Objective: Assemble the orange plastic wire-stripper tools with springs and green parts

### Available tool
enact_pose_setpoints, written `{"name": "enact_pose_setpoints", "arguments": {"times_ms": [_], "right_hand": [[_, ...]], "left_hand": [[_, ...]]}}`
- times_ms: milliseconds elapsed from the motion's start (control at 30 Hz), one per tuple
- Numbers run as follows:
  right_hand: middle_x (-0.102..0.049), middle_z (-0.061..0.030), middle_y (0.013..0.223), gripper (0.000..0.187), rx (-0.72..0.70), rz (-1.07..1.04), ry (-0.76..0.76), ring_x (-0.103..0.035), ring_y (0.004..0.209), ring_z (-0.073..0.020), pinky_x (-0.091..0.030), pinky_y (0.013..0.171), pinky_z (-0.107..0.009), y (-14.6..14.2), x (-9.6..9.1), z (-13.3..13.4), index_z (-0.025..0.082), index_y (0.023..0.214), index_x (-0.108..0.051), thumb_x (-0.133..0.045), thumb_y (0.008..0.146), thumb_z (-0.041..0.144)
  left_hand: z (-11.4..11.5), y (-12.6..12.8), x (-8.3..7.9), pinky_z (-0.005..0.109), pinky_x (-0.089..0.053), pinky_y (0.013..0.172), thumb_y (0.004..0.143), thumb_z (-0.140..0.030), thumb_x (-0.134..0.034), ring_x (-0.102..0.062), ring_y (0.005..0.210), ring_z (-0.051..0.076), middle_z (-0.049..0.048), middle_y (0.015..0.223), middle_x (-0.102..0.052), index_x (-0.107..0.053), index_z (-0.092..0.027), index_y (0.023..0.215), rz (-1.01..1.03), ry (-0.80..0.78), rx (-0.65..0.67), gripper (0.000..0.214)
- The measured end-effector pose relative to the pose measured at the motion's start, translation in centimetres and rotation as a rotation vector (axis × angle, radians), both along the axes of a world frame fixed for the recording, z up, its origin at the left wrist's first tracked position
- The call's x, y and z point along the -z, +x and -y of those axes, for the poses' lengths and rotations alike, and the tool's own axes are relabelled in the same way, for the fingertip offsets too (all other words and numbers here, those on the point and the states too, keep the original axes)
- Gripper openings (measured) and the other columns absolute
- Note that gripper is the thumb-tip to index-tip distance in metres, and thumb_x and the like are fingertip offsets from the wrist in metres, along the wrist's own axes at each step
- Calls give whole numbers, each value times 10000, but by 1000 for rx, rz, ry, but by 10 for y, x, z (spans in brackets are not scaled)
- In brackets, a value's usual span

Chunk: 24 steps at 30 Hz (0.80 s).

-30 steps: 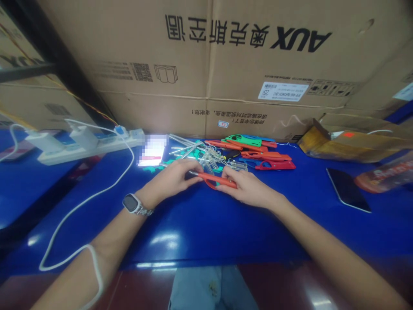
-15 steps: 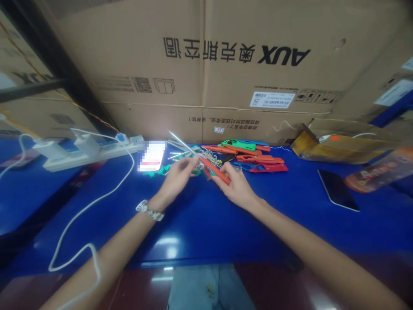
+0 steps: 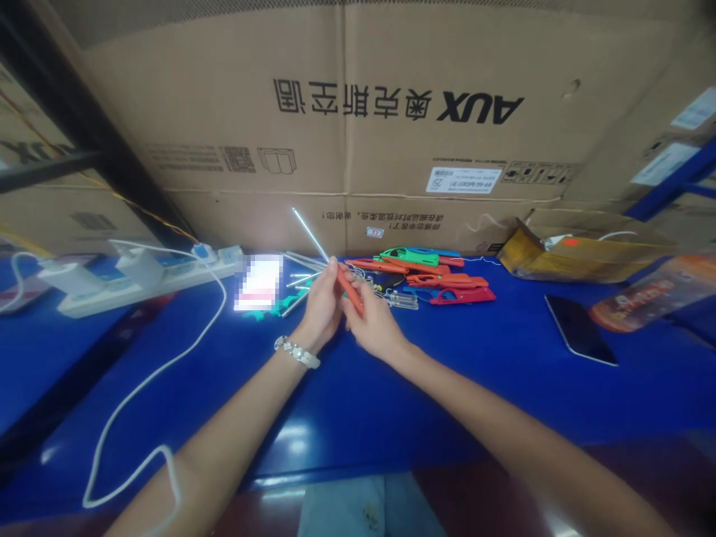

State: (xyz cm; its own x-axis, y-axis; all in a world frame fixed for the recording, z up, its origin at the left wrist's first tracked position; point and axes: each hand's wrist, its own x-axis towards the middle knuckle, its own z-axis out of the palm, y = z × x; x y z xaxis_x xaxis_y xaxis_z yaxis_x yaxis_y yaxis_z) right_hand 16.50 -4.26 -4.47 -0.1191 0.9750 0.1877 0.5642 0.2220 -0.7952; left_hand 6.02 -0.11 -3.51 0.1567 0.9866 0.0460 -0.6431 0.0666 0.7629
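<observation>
In the head view, both my hands are together around one orange long-necked lighter (image 3: 350, 289), over the middle of the blue table. Its thin metal tube points up and to the left. My left hand (image 3: 321, 309), with a bracelet-like watch at the wrist, is closed around the front of the handle. The rear of the handle is gripped by my right hand (image 3: 380, 328). Beyond my hands lie loose metal tubes (image 3: 302, 280) and green pieces (image 3: 268, 312). Red lighter casings (image 3: 464, 293) and a green casing (image 3: 411, 256) are piled to the right, near a clear-handled tool (image 3: 403, 300).
A lit phone (image 3: 258, 283) lies at left, beside a white power strip (image 3: 89, 300) with a trailing cable (image 3: 193, 347). At right are a dark phone (image 3: 582, 332), a bottle (image 3: 632, 302) and an open brown package (image 3: 537, 261). A large cardboard box (image 3: 224, 89) stands behind.
My hands have drawn closer together on the lighter. The lighter's tube stands steeper, and the left wrist has turned and moved right. The camera view has shifted slightly.
</observation>
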Motion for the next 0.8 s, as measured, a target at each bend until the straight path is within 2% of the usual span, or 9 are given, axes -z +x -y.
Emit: {"name": "enact_pose_setpoints", "arguments": {"times_ms": [133,300,467,633,800], "right_hand": [[-693,-34,706,251,-56,44,-23,-635,555,-188,-470,586,-282,1,-5,8,204,1154,-576,-440,1005,354],[-735,-71,803,314,14,153,16,-657,596,-189,-443,583,-259,1,-7,18,167,1202,-598,-425,1002,335],[-751,-104,814,300,12,351,4,-709,698,-236,-430,615,-278,1,-8,29,164,976,-650,-419,991,354],[-762,-139,865,364,32,560,-36,-728,733,-292,-421,613,-320,-3,-16,39,132,1212,-577,-362,1003,338],[-763,-156,903,361,52,625,-63,-735,785,-304,-445,656,-336,-7,-20,41,119,1202,-574,-348,1004,320]], "left_hand": [[0,-2,2,241,-537,657,857,-493,-712,-592,612,97,-42,680,-564,-563,-175,819,57,-10,-30,353],[4,2,-2,207,-518,602,857,-451,-728,-558,558,78,-39,650,-557,-562,-160,792,101,-14,-2,341],[6,-5,-5,182,-492,550,902,-431,-678,-540,518,65,-50,641,-548,-570,-173,805,133,-35,45,296],[8,-4,-5,191,-478,516,956,-482,-571,-548,518,88,-28,602,-545,-558,-178,750,113,-35,80,368],[9,-2,-5,190,-478,511,951,-498,-578,-522,510,86,-36,589,-522,-543,-179,745,140,-24,111,381]]}}
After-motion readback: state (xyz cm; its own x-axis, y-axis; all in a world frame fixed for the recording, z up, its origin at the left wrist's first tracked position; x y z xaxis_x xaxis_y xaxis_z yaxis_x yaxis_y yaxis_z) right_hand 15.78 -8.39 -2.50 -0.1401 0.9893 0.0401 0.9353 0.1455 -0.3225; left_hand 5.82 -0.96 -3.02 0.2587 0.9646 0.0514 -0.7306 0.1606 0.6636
